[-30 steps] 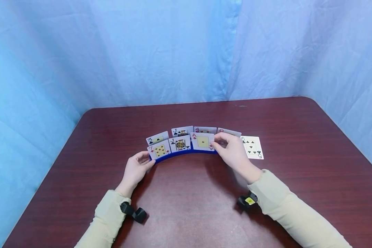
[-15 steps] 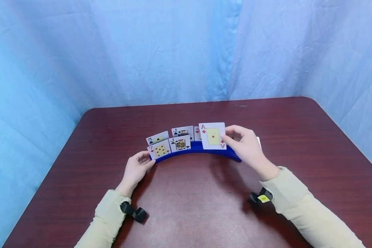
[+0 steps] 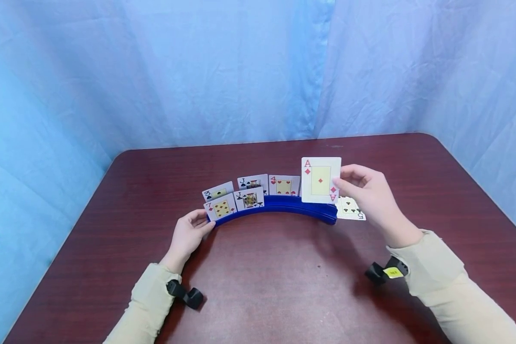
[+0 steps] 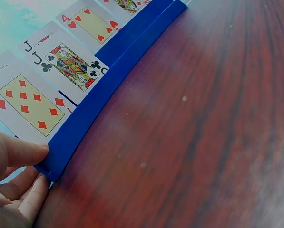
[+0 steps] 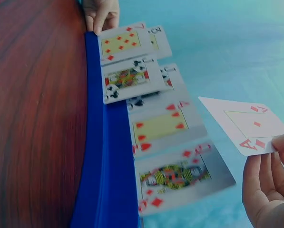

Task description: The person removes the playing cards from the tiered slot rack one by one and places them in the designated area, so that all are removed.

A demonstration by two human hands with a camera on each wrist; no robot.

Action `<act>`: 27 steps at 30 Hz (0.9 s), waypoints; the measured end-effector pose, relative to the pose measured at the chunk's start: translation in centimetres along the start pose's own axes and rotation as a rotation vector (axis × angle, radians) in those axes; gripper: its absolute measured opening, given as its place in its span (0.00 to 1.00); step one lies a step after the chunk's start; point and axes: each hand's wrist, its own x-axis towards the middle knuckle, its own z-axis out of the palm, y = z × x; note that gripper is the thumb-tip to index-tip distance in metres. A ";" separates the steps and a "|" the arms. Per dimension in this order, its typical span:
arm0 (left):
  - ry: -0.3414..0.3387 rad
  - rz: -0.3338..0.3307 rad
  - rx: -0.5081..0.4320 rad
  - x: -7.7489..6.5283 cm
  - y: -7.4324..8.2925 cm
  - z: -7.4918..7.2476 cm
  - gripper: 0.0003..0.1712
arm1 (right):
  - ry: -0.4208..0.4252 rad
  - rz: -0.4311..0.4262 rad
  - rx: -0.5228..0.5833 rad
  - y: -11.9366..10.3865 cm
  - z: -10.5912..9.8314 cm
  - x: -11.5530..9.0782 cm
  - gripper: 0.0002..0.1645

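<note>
A curved blue card holder [image 3: 279,206] [image 4: 108,85] [image 5: 106,156] stands on the dark red table [image 3: 262,272]. In it stand a seven of diamonds [image 3: 220,209] [image 4: 30,102], a jack of clubs [image 3: 250,199] [image 4: 68,61], a four of hearts [image 3: 284,186] [image 5: 163,126], a three of spades [image 3: 217,191] and another jack [image 3: 252,181] behind. My left hand [image 3: 188,235] [image 4: 13,183] holds the holder's left end. My right hand [image 3: 370,198] [image 5: 270,185] pinches the ace of diamonds [image 3: 320,179] [image 5: 246,124], lifted above the holder's right end.
A five of clubs [image 3: 350,209] lies flat on the table behind the holder's right end. A red queen [image 5: 180,175] stands in the holder's right part. Blue cloth [image 3: 241,71] hangs close behind and beside the table.
My right hand has pulled the ace of diamonds out of the holder's front row and carried it up and to the right. The left hand has stayed at the holder's left end.
</note>
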 end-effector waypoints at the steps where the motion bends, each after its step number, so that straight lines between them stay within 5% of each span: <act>1: 0.000 -0.001 0.001 0.0 0.0 0.0 0.21 | 0.001 0.000 0.027 0.1 -0.3 0.0 0.06; 18: 0.000 0.005 -0.005 -0.2 0.1 0.0 0.20 | -0.007 0.048 0.390 2.5 -5.9 -0.4 0.15; 27: 0.001 0.012 0.004 -0.1 0.0 0.0 0.21 | -0.010 0.128 0.471 5.1 -9.2 -0.6 0.15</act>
